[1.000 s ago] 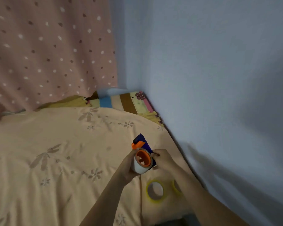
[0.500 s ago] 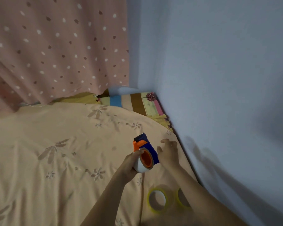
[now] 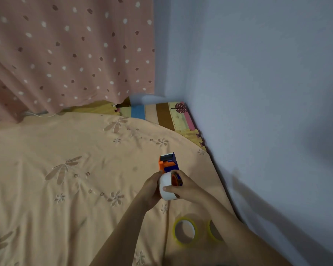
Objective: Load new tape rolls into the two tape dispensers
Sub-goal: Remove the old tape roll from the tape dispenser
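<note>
A blue and orange tape dispenser (image 3: 168, 163) is held above the bedspread, its cutter end pointing away from me. A white tape roll (image 3: 165, 186) sits on its orange hub. My left hand (image 3: 151, 191) grips the roll and dispenser from the left. My right hand (image 3: 186, 189) wraps over the roll from the right, thumb across its white face. Two yellow tape rolls lie flat on the bed below: one (image 3: 185, 231) in full view, the other (image 3: 212, 232) partly hidden by my right forearm.
A peach floral bedspread (image 3: 65, 169) covers the bed. A grey-blue wall (image 3: 258, 93) runs close along the right edge. A pink dotted curtain (image 3: 65, 50) hangs behind, and a striped pillow (image 3: 161, 114) lies in the far corner.
My right hand, off the dispenser with fingers apart half a second ago, has closed over the white roll. The roll's face has turned toward me, hiding most of the orange hub.
</note>
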A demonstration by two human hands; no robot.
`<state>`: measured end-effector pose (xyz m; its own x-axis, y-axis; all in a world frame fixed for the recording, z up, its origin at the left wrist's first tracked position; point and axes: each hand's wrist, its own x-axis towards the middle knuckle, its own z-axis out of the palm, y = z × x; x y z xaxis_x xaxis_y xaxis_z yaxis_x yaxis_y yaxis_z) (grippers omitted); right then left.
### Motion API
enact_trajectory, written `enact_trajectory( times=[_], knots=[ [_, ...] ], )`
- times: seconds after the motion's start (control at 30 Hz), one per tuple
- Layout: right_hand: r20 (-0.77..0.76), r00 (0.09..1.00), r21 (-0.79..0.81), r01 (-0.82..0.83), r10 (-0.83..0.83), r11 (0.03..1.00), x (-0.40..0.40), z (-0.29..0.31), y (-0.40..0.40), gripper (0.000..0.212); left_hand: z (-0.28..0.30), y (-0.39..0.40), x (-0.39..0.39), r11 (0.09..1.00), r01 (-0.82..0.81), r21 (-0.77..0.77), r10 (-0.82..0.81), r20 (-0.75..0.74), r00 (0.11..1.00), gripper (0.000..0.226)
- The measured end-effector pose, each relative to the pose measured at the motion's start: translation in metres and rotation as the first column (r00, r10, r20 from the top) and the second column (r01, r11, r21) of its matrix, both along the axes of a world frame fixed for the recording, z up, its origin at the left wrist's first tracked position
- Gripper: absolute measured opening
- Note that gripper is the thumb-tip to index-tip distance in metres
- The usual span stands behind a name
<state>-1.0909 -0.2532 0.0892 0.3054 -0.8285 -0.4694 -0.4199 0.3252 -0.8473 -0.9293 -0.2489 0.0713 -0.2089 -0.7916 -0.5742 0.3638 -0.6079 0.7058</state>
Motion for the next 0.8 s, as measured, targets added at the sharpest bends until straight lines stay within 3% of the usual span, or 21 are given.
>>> enact_trajectory(
  times=[0.3, 0.5, 0.6, 0.67, 0.73, 0.8],
  knots=[
    [0.123, 0.992, 0.166, 0.018, -0.039, 0.986, -0.018, 0.004, -0.007, 0.072, -0.004, 0.002, 0.014, 0.998, 0.030, -0.055, -0.020, 0.175, 0.984, 0.029],
    [0.156, 0.972, 0.186, 0.144, -0.174, 0.972, -0.037, -0.004, -0.022, 0.061, -0.016, 0.007, 0.028, 0.993, -0.116, -0.018, 0.117, 0.208, 0.971, 0.038],
    [-0.149, 0.976, 0.000, 0.158, -0.156, 0.987, -0.041, -0.022, -0.027, 0.094, -0.026, 0.011, 0.043, 0.986, -0.165, 0.027, 0.154, 0.246, 0.957, 0.040],
    [-0.427, 0.900, -0.110, 0.042, -0.085, 0.993, -0.038, -0.039, -0.025, 0.111, -0.031, 0.014, 0.051, 0.984, -0.173, 0.044, 0.156, 0.257, 0.954, 0.040],
    [-0.603, 0.797, -0.133, -0.070, -0.025, 0.989, -0.033, -0.056, -0.021, 0.111, -0.036, 0.017, 0.056, 0.982, -0.179, 0.060, 0.158, 0.259, 0.953, 0.039],
    [-0.687, 0.726, -0.090, -0.136, 0.037, 0.987, -0.027, -0.070, -0.018, 0.106, -0.037, 0.019, 0.059, 0.980, -0.183, 0.079, 0.157, 0.259, 0.953, 0.040]
  ],
)
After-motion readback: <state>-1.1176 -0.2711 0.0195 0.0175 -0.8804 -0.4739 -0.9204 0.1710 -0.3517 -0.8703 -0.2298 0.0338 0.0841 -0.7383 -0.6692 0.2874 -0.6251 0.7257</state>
